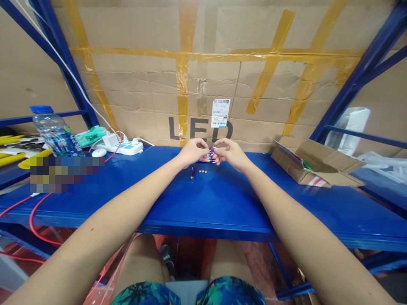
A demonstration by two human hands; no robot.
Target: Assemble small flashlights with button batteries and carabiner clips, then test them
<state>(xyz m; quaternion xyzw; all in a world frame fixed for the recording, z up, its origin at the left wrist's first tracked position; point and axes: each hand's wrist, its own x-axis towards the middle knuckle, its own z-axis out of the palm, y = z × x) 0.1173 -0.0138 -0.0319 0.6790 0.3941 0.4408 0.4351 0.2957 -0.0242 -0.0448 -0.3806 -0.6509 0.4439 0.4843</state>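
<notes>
Both hands meet over the far middle of the blue table (pixel 216 199). My left hand (pixel 194 151) and my right hand (pixel 231 153) have their fingers bent in around a small purple, shiny bundle (pixel 211 156), whose details are too small to tell. Just in front of my left hand lies a dark purple cylinder (pixel 192 173) with a metallic end, pointing toward me. To its right sit several tiny silvery round pieces (pixel 202 171) in a short row.
At the right is an open cardboard box (pixel 289 167). At the left stand a blue-capped bottle (pixel 55 133), a white power strip (pixel 127 146) and yellow-handled tools (pixel 34 160), with red cables (pixel 34 216) over the edge. A large taped cardboard sheet (pixel 133 93) rises behind.
</notes>
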